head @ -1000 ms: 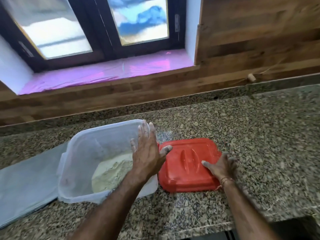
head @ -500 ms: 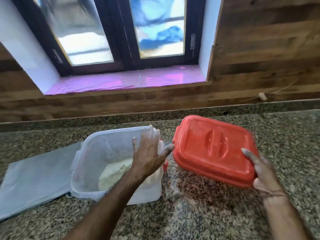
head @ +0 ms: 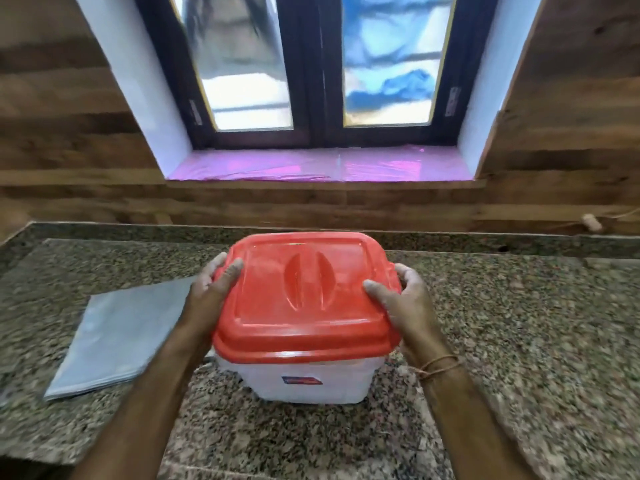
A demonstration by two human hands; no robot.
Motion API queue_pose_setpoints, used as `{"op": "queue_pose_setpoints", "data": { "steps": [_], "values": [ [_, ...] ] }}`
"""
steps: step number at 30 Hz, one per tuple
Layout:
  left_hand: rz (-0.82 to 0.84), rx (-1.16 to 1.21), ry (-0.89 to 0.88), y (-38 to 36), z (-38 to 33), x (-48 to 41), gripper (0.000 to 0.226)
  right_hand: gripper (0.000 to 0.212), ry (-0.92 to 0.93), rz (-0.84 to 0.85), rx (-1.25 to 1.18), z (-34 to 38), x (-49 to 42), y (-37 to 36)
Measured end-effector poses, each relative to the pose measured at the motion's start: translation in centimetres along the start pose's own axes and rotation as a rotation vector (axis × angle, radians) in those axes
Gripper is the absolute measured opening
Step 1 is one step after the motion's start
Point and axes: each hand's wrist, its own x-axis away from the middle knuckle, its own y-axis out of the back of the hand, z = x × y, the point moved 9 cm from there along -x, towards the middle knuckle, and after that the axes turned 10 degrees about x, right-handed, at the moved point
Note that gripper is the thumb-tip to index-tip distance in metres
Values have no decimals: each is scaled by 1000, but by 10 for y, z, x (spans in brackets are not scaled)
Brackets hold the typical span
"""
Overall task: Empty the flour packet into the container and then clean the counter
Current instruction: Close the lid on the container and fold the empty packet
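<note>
Lid (head: 304, 296) now on container (head: 311, 379) | flat packet (head: 117, 337) left

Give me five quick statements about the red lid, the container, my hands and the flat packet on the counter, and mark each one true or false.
1. The red lid sits on top of the container. True.
2. Only one hand touches the lid. False: the left hand and the right hand each hold a side of it.
3. The flat grey packet lies on the counter, left of the container. True.
4. The packet is stuffed inside the container. False: it lies flat on the counter, outside it.
5. The right wrist is bare. False: a thin thread band circles it.
</note>
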Motion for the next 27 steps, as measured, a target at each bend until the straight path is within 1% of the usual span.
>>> {"op": "queue_pose_setpoints", "data": {
  "steps": [3, 5, 9, 10, 11, 13, 14, 17, 19, 20, 21, 22, 23, 24, 25, 26, 27],
  "values": [
    [25, 20, 71, 11, 24, -11, 95, 74, 80, -71, 214, 7, 13, -14],
    [55, 14, 104, 13, 37, -18, 96, 76, 103, -130, 308, 9, 19, -18],
    [62, -14, 157, 17, 54, -36, 101, 80, 53, -200, 471, 2, 25, -20],
    [67, -28, 167, 13, 55, -40, 99, 80, 40, -206, 488, -2, 24, -17],
    [87, -27, 183, 10, 56, -42, 94, 78, 19, -191, 482, -5, 25, -20],
    [125, -40, 180, 5, 52, -44, 81, 70, -48, -116, 371, -14, 28, -30],
    [136, -49, 177, 3, 50, -44, 83, 67, -92, -87, 291, -19, 28, -34],
    [103, -105, 230, 5, 50, -37, 106, 71, -210, -63, 126, -29, 25, -37],
    [57, -120, 260, 11, 51, -28, 114, 83, -295, -81, 21, -37, 25, -36],
    [31, -109, 287, 14, 52, -22, 112, 90, -337, -89, -23, -45, 23, -35],
    [10, -77, 301, 18, 53, -16, 105, 93, -372, -83, -58, -48, 26, -37],
    [3, -43, 309, 21, 54, -11, 95, 92, -383, -83, -87, -53, 26, -38],
    [9, -20, 318, 23, 56, -7, 85, 89, -382, -122, -89, -51, 27, -37],
    [8, 0, 316, 25, 58, -4, 81, 86, -372, -201, -44, -52, 27, -31],
    [0, 12, 306, 28, 58, -1, 83, 89, -361, -315, 100, -48, 29, -23],
    [-20, -6, 279, 32, 55, 1, 91, 91, -317, -431, 292, -43, 27, -13],
    [-48, -45, 235, 36, 49, 3, 99, 92, -281, -497, 457, -33, 31, -11]
  ]
}}
